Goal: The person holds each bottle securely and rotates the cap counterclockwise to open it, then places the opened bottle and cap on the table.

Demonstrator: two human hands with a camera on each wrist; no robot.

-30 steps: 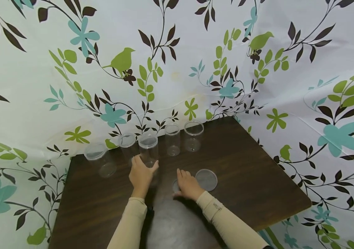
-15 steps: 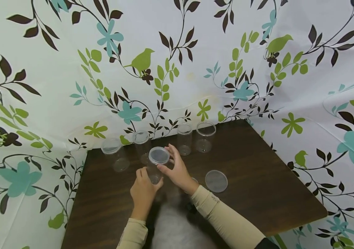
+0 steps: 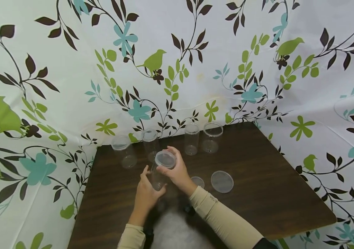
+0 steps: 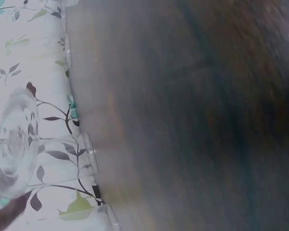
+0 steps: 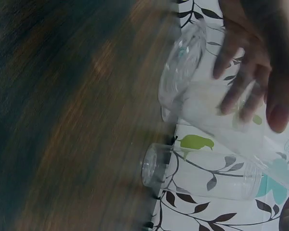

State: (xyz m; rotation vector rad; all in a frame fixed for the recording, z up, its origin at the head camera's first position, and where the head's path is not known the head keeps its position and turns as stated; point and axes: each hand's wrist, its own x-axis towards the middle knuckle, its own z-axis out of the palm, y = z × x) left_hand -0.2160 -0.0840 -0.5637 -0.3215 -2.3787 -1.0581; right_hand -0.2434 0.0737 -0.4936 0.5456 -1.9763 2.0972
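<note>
"Where is the clear jar point(image 3: 158, 178)?"

"Between the two hands, tilted, its cap point(image 3: 165, 158) uppermost."

"Who has it?"

"Both. The right hand point(image 3: 180, 173) grips it by the cap, thumb in front, fingertips behind; the left hand point(image 3: 147, 192) curls fingers and thumb round the lower part."

"And nearby?"

"Behind the right fingers, beside that wrist, a small round lid point(image 3: 197, 182); farther right, a wide round lid point(image 3: 222, 181). Both lie on the brown table point(image 3: 257, 193)."

"Beyond the fingertips?"

"Two jars point(image 3: 124, 154) leftward, two more jars point(image 3: 191, 140) rightward, before a patterned cloth point(image 3: 183, 83)."
</note>
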